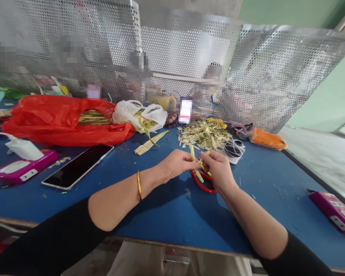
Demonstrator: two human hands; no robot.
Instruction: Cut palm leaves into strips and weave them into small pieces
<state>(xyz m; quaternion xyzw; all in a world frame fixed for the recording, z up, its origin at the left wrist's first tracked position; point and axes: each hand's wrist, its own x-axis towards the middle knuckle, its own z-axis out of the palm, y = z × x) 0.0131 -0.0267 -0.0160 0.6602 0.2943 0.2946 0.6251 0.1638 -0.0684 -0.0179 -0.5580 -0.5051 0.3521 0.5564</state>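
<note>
Above the blue table (pixel 172 222), my left hand (pixel 178 165) is closed in a pinch on a pale yellow-green leaf strip (pixel 193 152), which stands up past the fingertips and also pokes out below them. Close to its right, my right hand (pixel 220 168) is closed too, thumb and fingers pressed on a thin pale piece of the same dried leaf; the fingertips partly hide it. Under both hands lies a red loop-shaped handle (pixel 202 187), seemingly of scissors, whose other end is covered by my hands. A heap of cut leaf scraps (pixel 205 134) is just beyond.
Right of the heap are a spool of dark wire (pixel 234 149) and an orange packet (pixel 267 138). At left lie a phone (pixel 79 166), a purple power strip (pixel 25 166), and red (pixel 48 119) and white (pixel 158 115) plastic bags with leaves. A perforated metal screen (pixel 186 50) closes the back.
</note>
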